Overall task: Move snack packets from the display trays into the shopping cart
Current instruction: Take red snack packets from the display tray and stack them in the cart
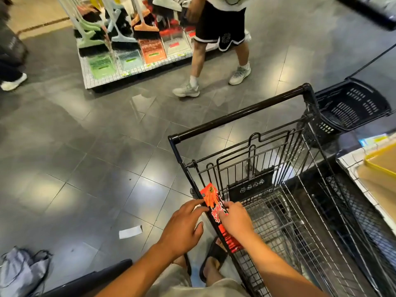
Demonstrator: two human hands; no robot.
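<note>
The right hand (235, 219) curls its fingers over a red snack packet (211, 197), gripping it; the left hand (184, 225) is spread nearly flat, its straight fingertips touching the packet's left edge; the packet lies lengthwise along the left rim of the black wire shopping cart (240, 115), at 12 o'clock from both wrists; a black plastic basket (351, 108) sits at 2 o'clock; a broom display (128, 46) stands at 11 o'clock, a passer-by (220, 28) beside it.

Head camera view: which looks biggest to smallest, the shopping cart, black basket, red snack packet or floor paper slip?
1. shopping cart
2. black basket
3. red snack packet, partly covered
4. paper slip
The basket sits farther off, so it looks smaller than it is.
</note>
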